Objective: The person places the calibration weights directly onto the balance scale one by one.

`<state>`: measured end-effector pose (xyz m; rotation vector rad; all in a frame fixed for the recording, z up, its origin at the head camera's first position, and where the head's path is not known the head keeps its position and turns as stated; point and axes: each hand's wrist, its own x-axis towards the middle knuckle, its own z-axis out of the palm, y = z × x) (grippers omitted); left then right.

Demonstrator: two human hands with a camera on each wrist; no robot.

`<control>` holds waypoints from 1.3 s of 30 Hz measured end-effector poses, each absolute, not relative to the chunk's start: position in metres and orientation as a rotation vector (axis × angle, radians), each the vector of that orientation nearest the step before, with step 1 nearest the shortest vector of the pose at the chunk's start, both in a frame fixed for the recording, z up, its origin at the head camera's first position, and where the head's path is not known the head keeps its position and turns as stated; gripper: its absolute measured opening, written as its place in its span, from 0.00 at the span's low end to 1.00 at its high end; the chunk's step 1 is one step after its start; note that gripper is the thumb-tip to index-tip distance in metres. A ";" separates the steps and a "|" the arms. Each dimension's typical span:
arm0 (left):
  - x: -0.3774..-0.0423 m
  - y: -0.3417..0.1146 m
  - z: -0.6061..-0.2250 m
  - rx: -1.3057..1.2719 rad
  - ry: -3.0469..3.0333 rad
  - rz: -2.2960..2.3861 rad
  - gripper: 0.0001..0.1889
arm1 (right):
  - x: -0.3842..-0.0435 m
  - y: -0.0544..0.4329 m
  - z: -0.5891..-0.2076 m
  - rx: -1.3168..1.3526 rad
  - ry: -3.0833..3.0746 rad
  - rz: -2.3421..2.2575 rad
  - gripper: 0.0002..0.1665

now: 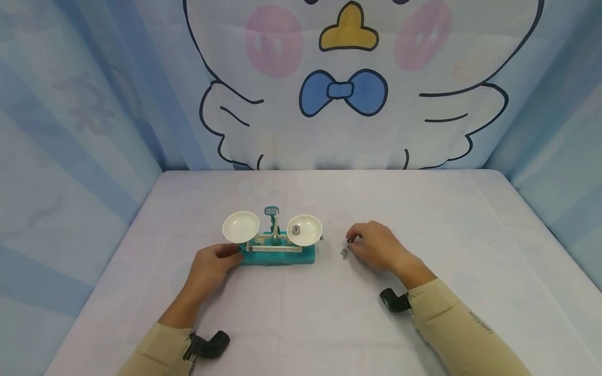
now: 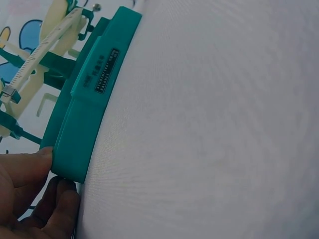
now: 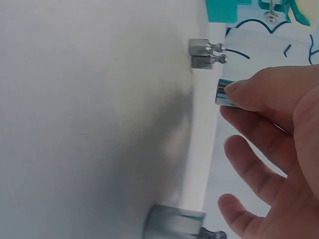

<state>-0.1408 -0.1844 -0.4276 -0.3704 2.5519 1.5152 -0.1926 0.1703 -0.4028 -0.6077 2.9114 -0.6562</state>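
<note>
A teal balance scale [image 1: 277, 257] with two white pans stands on the table, a metal weight [image 1: 296, 230] in its right pan. My left hand [image 1: 212, 267] grips the left end of its base [image 2: 82, 124], the thumb on the top edge and the other fingers bent at the end. Between thumb and index finger, my right hand [image 1: 376, 248] pinches a small cylindrical metal weight [image 3: 225, 92], held above the table. Two small knobbed weights [image 3: 201, 54] stand close together just beyond it. A larger weight [image 3: 172, 222] shows at the bottom of the right wrist view.
White cloth covers the table [image 1: 301, 318]. Behind it hangs a cartoon-printed curtain [image 1: 348, 136], with blue-patterned fabric [image 1: 70, 209] along the sides. A black device [image 1: 209, 345] sits at the left wrist, another black device [image 1: 395, 301] at the right.
</note>
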 end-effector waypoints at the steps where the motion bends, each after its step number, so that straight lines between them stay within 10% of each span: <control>1: -0.141 -0.184 -0.428 -0.371 2.552 1.515 0.23 | -0.192 0.171 -0.401 -0.603 2.917 -0.666 0.10; 39: -0.140 -0.185 -0.428 -0.390 2.560 1.494 0.23 | -0.203 0.092 -0.361 -1.031 3.026 -0.777 0.09</control>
